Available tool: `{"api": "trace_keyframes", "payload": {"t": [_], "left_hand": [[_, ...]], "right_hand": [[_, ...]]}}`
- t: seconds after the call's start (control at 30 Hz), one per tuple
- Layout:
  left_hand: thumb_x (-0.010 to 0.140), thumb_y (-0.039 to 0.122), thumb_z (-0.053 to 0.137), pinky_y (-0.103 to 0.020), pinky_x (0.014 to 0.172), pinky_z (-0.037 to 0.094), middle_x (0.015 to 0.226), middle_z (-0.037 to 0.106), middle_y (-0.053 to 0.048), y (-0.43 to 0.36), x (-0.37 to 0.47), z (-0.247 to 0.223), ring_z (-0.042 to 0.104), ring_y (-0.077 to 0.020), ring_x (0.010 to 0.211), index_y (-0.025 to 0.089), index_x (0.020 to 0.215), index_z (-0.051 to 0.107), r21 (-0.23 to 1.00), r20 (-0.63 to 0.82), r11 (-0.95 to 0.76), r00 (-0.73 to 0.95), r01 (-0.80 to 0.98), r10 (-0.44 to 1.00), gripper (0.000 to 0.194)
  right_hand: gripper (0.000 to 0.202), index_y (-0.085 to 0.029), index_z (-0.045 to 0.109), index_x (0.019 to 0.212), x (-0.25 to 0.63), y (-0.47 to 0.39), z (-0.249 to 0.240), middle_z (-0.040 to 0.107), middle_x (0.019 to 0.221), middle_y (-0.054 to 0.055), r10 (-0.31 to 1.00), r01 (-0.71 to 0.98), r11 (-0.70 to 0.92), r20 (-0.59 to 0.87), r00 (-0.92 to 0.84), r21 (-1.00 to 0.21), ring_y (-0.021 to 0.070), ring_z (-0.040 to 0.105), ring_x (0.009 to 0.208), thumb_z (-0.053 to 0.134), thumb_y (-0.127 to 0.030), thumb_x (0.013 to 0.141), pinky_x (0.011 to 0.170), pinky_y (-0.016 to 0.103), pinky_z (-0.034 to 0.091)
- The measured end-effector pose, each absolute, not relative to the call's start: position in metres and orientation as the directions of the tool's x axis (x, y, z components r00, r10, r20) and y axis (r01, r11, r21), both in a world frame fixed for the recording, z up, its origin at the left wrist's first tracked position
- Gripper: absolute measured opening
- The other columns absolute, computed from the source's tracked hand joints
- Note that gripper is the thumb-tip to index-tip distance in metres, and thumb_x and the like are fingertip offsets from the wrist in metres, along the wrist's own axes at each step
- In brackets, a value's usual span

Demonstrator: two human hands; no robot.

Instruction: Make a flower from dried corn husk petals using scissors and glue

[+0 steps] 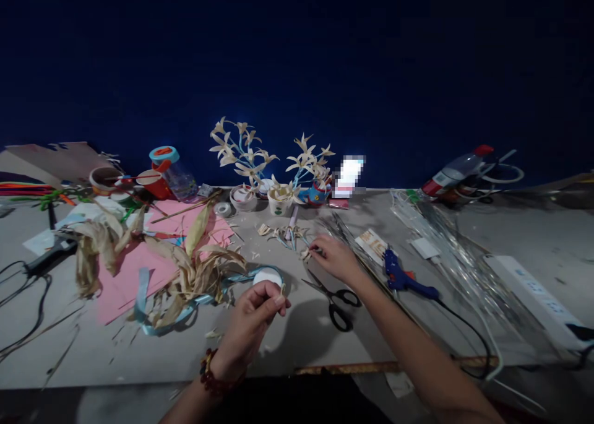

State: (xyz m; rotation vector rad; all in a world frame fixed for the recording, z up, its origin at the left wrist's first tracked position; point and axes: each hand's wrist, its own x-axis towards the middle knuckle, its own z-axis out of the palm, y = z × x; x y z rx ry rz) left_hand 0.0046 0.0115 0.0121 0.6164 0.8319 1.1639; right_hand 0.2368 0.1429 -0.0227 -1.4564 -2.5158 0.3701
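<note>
My left hand, with a beaded bracelet at the wrist, is closed in a pinch near the table's front. A small pale sliver sticks up from its fingertips. Further forward, my right hand has its fingers closed on a small pale husk flower at the end of a row of husk flowers with blue stems. Black-handled scissors lie slightly open between my hands. Behind my left hand sits a white roll beside blue ribbon.
Dried corn husks lie over pink paper on the left. Potted husk flowers stand at the back. A blue glue gun, wire bundles, a power strip and a bottle are on the right.
</note>
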Motion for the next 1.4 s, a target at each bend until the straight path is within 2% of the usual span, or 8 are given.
{"api": "trace_keyframes", "payload": {"t": [0.13,0.3,0.6,0.83,1.07,1.3,1.4], "left_hand": [[0.077,0.031,0.084,-0.029,0.082,0.041,0.065,0.06,0.001,0.011,0.004,0.013,0.057,-0.0156,0.076,0.017,0.069,0.066,0.787,-0.239,0.29,0.164,-0.545,0.957,0.024],[0.078,0.031,0.083,-0.028,0.082,0.041,0.065,0.06,0.001,0.009,0.002,0.012,0.057,-0.0146,0.075,0.017,0.07,0.067,0.783,-0.235,0.281,0.155,-0.556,0.96,0.023],[0.075,0.033,0.086,-0.029,0.082,0.041,0.064,0.06,0.001,0.012,0.006,0.015,0.057,-0.0154,0.074,0.017,0.067,0.066,0.792,-0.241,0.293,0.167,-0.536,0.956,0.026],[0.074,0.033,0.086,-0.03,0.082,0.041,0.064,0.061,0.0,0.011,0.005,0.013,0.055,-0.0148,0.072,0.017,0.066,0.066,0.798,-0.239,0.291,0.166,-0.527,0.957,0.027],[0.075,0.033,0.085,-0.028,0.081,0.041,0.064,0.062,0.001,0.012,0.006,0.012,0.054,-0.0136,0.072,0.016,0.067,0.067,0.799,-0.229,0.281,0.162,-0.532,0.96,0.026],[0.071,0.033,0.088,-0.027,0.076,0.042,0.062,0.06,0.001,0.017,0.007,0.017,0.057,-0.0138,0.07,0.015,0.066,0.066,0.751,-0.273,0.32,0.169,-0.578,0.947,0.029],[0.069,0.034,0.089,-0.025,0.074,0.043,0.061,0.06,0.001,0.02,0.01,0.021,0.056,-0.0123,0.067,0.014,0.065,0.066,0.713,-0.309,0.362,0.195,-0.6,0.931,0.031]], "right_hand": [[0.011,-0.019,0.07,0.101,0.226,0.144,-0.023,0.068,0.111,0.01,0.852,0.809,0.513,0.055,-0.521,-0.288,0.0244,0.061,0.105,0.062,-0.021,0.094,0.09,0.034,0.046],[0.012,-0.017,0.069,0.099,0.219,0.143,-0.028,0.066,0.109,0.013,0.881,0.85,0.469,0.063,-0.468,-0.24,0.0288,0.059,0.103,0.063,-0.025,0.093,0.09,0.039,0.046],[0.009,-0.02,0.071,0.093,0.217,0.145,-0.035,0.068,0.107,0.009,0.904,0.861,0.425,0.087,-0.418,-0.279,0.0232,0.061,0.098,0.062,-0.022,0.094,0.086,0.032,0.045],[0.012,-0.02,0.071,0.087,0.212,0.148,-0.038,0.07,0.098,0.007,0.916,0.846,0.402,0.138,-0.378,-0.35,0.0225,0.062,0.091,0.065,-0.029,0.092,0.078,0.03,0.043],[0.011,-0.021,0.07,0.079,0.206,0.153,-0.046,0.071,0.086,0.005,0.907,0.785,0.419,0.251,-0.338,-0.457,0.0213,0.063,0.082,0.065,-0.022,0.089,0.075,0.03,0.045],[0.016,-0.022,0.069,0.084,0.211,0.144,-0.034,0.075,0.096,0.01,0.872,0.629,0.466,0.445,-0.206,-0.622,0.0276,0.067,0.096,0.058,-0.029,0.093,0.092,0.045,0.05],[0.016,-0.022,0.067,0.089,0.211,0.128,-0.016,0.076,0.094,0.009,0.879,0.541,0.457,0.45,-0.156,-0.706,0.0234,0.072,0.079,0.058,-0.033,0.096,0.078,0.041,0.058]]}}
